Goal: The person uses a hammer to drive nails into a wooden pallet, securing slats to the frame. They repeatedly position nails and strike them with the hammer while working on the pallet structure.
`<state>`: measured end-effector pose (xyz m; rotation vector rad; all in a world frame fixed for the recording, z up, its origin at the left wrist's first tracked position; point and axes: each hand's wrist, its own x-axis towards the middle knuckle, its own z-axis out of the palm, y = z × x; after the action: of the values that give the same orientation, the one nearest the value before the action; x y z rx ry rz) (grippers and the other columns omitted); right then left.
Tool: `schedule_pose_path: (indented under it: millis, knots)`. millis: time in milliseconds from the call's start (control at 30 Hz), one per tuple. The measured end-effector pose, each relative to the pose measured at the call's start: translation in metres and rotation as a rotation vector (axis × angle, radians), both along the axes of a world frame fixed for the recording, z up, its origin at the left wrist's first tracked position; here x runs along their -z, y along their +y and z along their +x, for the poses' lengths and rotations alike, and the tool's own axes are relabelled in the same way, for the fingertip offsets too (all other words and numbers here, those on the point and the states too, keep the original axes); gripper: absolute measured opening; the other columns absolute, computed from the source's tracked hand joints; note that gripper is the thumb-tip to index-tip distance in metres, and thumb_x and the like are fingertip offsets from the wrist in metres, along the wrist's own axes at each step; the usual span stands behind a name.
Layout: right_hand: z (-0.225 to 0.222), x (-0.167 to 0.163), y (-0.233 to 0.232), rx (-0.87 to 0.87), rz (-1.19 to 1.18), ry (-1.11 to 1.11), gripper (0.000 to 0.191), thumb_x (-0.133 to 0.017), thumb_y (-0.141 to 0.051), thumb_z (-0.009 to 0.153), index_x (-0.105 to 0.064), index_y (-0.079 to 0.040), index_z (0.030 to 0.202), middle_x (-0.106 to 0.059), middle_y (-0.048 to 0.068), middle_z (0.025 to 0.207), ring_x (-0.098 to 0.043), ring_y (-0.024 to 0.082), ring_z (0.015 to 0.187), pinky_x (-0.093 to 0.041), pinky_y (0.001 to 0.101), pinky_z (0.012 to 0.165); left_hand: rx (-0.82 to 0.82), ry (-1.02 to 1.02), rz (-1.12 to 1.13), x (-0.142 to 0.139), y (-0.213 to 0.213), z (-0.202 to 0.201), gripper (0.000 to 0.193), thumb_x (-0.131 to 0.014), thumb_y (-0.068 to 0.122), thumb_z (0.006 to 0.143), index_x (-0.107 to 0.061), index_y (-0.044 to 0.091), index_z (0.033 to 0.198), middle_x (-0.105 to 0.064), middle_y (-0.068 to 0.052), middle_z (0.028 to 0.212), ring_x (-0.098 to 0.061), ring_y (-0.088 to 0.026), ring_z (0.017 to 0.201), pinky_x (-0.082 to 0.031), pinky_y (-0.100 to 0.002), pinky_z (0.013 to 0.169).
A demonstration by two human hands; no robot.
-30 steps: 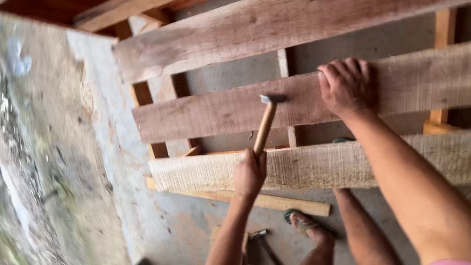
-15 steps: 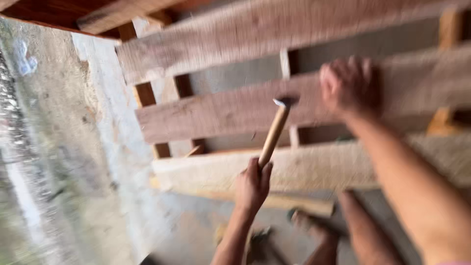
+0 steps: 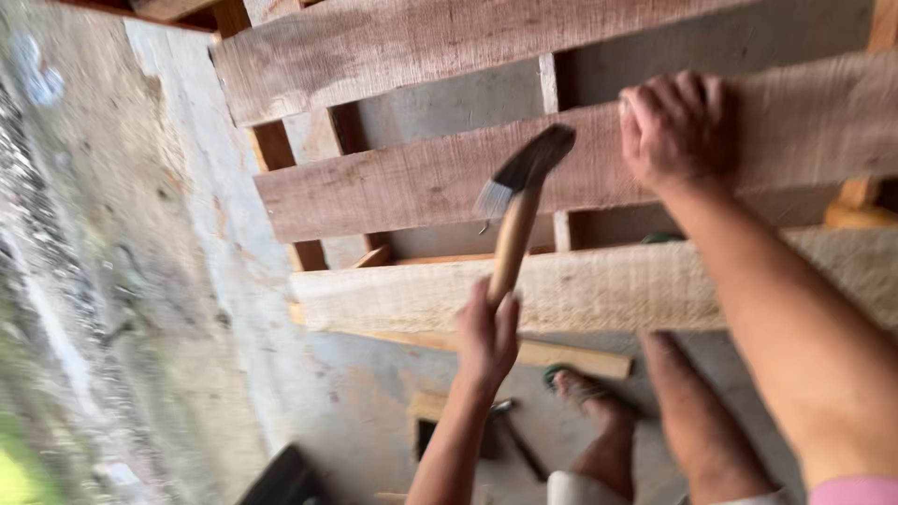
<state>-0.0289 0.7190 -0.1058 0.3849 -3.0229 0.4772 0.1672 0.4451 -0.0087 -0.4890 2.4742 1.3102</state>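
My left hand [image 3: 486,341] grips the wooden handle of a hammer [image 3: 517,210]. Its blurred metal head is over the middle plank [image 3: 393,187] of a rough wooden frame. My right hand [image 3: 675,126] lies flat on that same plank, right of the hammer head, with its fingers spread. A nearer plank [image 3: 599,290] runs below the hammer handle, and a farther plank [image 3: 393,47] lies above. Darker cross pieces [image 3: 273,150] show under the planks.
My foot in a green sandal [image 3: 585,393] and my leg [image 3: 692,421] stand on the concrete floor [image 3: 309,374] under the frame. A small wood block [image 3: 428,407] and a dark-handled tool [image 3: 510,435] lie on the floor. Gravelly ground [image 3: 84,281] is at left.
The hammer has tilted to the right and its head is now blurred over the middle plank. The right hand stays pressed on the plank. The view has shifted slightly.
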Motion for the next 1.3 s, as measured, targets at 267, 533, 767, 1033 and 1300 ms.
schedule_pose_path:
  millis: [267, 533, 767, 1033, 1300]
  knots:
    - [-0.005, -0.016, -0.001, 0.044, -0.070, 0.028, 0.022, -0.055, -0.027, 0.116, -0.070, -0.012, 0.111, -0.068, 0.007, 0.110, -0.058, 0.026, 0.108, -0.037, 0.0494, 0.111, 0.220, 0.027, -0.258, 0.003, 0.006, -0.030, 0.025, -0.066, 0.027, 0.100, -0.059, 0.004, 0.098, -0.065, -0.016, 0.066, -0.066, -0.037, 0.058, -0.049, -0.045, 0.051]
    - [-0.003, -0.006, -0.002, 0.014, -0.045, 0.045, 0.029, -0.048, -0.032, 0.120, -0.069, -0.013, 0.113, -0.069, 0.006, 0.111, -0.058, 0.026, 0.106, -0.037, 0.0476, 0.110, 0.112, 0.616, 0.251, -0.038, -0.007, -0.005, 0.023, -0.055, 0.028, 0.104, -0.054, 0.006, 0.097, -0.059, -0.016, 0.068, -0.057, -0.035, 0.052, -0.050, -0.042, 0.051]
    - [0.001, -0.011, -0.005, 0.012, -0.022, 0.024, 0.030, -0.048, -0.033, 0.118, -0.068, -0.014, 0.109, -0.070, 0.006, 0.108, -0.060, 0.026, 0.107, -0.038, 0.0468, 0.109, 0.174, -0.098, -0.305, -0.008, 0.003, -0.029, 0.029, -0.066, 0.032, 0.102, -0.060, 0.004, 0.096, -0.063, -0.013, 0.065, -0.063, -0.035, 0.058, -0.045, -0.044, 0.051]
    - [-0.002, -0.008, 0.000, 0.012, -0.020, -0.027, 0.031, -0.049, -0.033, 0.122, -0.068, -0.012, 0.109, -0.069, 0.008, 0.108, -0.059, 0.027, 0.105, -0.039, 0.0479, 0.108, 0.078, 0.657, 0.356, -0.002, -0.011, 0.011, 0.015, -0.056, 0.020, 0.107, -0.061, 0.006, 0.104, -0.066, -0.017, 0.077, -0.067, -0.033, 0.064, -0.055, -0.044, 0.058]
    - [-0.006, -0.019, -0.007, 0.040, 0.214, 0.291, 0.026, -0.045, -0.034, 0.112, -0.066, -0.019, 0.106, -0.069, 0.001, 0.109, -0.061, 0.023, 0.113, -0.037, 0.0434, 0.108, 0.105, 0.099, -0.037, -0.020, 0.010, -0.009, 0.020, -0.064, 0.018, 0.098, -0.061, 0.005, 0.114, -0.068, -0.014, 0.071, -0.067, -0.032, 0.056, -0.053, -0.041, 0.054]
